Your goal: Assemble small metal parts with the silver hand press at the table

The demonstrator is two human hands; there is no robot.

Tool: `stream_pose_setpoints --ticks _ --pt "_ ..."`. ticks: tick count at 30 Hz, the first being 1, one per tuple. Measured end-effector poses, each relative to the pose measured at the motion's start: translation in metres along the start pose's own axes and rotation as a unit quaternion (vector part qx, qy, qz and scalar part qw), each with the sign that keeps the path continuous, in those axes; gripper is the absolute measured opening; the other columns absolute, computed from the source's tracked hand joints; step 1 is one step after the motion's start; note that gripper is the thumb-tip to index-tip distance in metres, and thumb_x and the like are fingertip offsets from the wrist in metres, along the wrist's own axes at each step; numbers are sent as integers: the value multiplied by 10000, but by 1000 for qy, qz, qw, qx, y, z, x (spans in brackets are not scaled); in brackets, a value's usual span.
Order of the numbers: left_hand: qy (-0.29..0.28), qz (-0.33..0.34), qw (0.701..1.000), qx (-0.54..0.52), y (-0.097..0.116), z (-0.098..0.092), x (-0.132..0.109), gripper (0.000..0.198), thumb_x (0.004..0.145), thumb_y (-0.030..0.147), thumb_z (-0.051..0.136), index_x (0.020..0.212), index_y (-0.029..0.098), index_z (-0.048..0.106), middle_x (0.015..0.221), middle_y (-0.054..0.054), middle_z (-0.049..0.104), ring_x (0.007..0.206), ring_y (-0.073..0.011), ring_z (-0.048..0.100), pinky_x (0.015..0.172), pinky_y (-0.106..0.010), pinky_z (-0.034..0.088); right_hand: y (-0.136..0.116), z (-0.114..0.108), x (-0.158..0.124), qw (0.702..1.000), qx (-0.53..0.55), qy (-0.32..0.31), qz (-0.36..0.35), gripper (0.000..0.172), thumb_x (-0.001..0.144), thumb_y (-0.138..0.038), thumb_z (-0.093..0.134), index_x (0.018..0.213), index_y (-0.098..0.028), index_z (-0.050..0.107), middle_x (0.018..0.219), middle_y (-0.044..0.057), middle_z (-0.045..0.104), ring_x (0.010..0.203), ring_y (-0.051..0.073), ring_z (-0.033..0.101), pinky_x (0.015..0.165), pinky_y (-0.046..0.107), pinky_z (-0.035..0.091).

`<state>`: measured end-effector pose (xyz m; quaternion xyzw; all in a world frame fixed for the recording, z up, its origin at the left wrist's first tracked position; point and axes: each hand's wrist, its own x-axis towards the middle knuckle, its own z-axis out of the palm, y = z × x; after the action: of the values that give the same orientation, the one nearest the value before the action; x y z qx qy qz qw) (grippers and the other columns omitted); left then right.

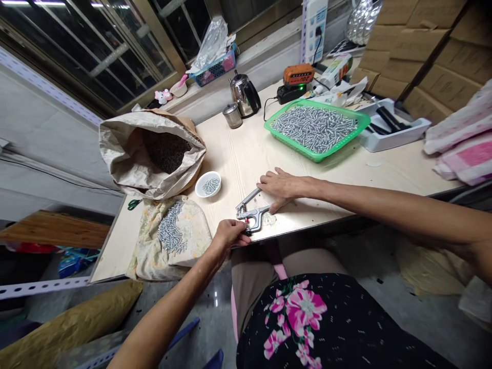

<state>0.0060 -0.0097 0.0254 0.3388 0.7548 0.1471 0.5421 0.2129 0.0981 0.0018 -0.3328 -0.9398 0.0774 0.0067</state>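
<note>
Hand-press pliers [252, 213] at bench [246, 148] edge, between both hands.
Long axis: head at left hand [228, 232], splayed handles toward right hand [282, 185], which spans both, fingers apart. Left fingertips together; can't tell on what.

The lever-type metal hand tool [260, 219] is silver-grey with a red detail. Small metal pins [313, 127] are bright silver. The shallow rectangular plastic tray [303, 149] is translucent green; the small round plastic bowl [199, 189], white. The flat wood-grained surface [240, 148] is pale beige. The crumpled fabric cloth [198, 225] is cream with a faded floral pattern.
</note>
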Motion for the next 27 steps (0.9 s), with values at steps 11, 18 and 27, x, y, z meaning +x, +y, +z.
stream_pose_setpoints --ticks 11,18,27 --pt "165 304 896 280 4 -16 -1 272 893 390 601 937 138 693 818 -93 706 707 -198 674 697 -303 514 -14 -7 -16 999 18 28 7 374 754 -450 763 953 -161 634 1037 111 614 964 264 520 737 358 357" --pt "86 460 735 491 26 18 28 575 814 375 712 1302 145 515 1232 -145 606 1129 -291 538 965 -423 446 -17 0 -19 999 26 25 8 354 798 -429 729 989 -141 652 1016 116 608 974 259 527 710 331 390" --pt "51 460 717 522 36 21 32 292 897 381 609 1049 136 652 1012 -109 615 992 -263 543 827 -350 468 -33 -12 -21 998 42 -13 55 239 817 -354 737 924 -149 680 956 114 634 925 245 574 646 304 401"
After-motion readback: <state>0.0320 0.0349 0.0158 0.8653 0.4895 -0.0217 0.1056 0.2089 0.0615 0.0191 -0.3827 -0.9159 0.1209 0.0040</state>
